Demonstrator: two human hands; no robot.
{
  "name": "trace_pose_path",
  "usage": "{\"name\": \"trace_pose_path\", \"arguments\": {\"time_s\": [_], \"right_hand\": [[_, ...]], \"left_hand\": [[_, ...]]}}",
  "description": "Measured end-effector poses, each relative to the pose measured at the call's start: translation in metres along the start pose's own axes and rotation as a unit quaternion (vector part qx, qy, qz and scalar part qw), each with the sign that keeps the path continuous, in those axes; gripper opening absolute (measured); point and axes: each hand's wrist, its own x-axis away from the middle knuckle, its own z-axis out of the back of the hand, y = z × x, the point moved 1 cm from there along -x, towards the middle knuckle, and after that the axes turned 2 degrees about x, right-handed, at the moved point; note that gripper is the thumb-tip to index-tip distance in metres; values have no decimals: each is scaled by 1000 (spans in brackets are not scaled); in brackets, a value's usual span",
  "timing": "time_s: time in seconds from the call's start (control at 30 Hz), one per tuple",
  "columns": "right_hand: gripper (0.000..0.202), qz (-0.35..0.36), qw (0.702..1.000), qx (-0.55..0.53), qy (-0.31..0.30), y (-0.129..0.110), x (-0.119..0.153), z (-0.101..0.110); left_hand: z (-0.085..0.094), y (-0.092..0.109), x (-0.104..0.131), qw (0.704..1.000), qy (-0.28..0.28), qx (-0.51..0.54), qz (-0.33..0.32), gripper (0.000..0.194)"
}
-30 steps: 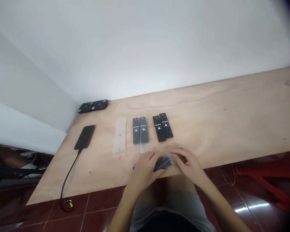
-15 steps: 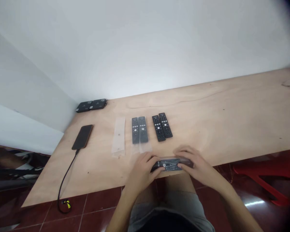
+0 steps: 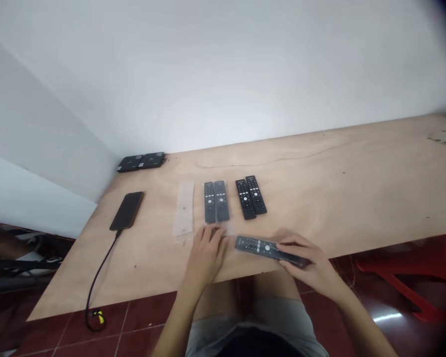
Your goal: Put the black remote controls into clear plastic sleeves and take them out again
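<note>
Between the thumb and fingers of my right hand [image 3: 301, 255] is a black remote in a clear sleeve [image 3: 258, 246], its far end pointing left. My left hand [image 3: 208, 245] rests near the lower ends of two sleeved remotes [image 3: 216, 202], fingers bent and close together; whether it grips anything is hidden. Further right lie two bare black remotes [image 3: 250, 197], side by side and slightly angled. A flat clear sleeve [image 3: 185, 208] lies left of the sleeved pair.
On the wooden table [image 3: 152, 267], a phone [image 3: 128, 210] with a black cable [image 3: 96, 275] lies at left. Two black boxes [image 3: 141, 161] sit by the wall. A red chair [image 3: 405, 272] stands beyond the front edge at right.
My left hand has let go of the held remote and moved left and up toward the sleeved pair. My right hand has kept hold of the remote, which is now more tilted.
</note>
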Motion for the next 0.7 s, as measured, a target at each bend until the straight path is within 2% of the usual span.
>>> {"name": "trace_pose_path", "arguments": {"time_s": [0.07,0.2,0.3,0.4,0.5,0.6,0.7], "right_hand": [[37,2,998,-6,56,3,5,-8],[38,5,992,-21,127,-1,5,-26],[36,-8,978,4,207,-11,-7,-38],[32,-12,961,63,269,-16,-32,-53],[26,-2,953,104,285,-17,-62,-73],[22,-22,943,135,303,-19,-85,-91],[20,-60,942,176,281,-25,-97,-105]], "left_hand": [[-3,-4,2,1000,-4,-12,11,22],[-5,-3,3,1000,-1,5,18,20],[-4,-2,2,999,-3,21,24,20],[-3,-4,2,999,0,30,42,19],[-3,-6,2,998,7,38,45,17],[-4,-6,3,998,10,53,45,14],[-4,-7,5,996,11,69,53,12]]}}
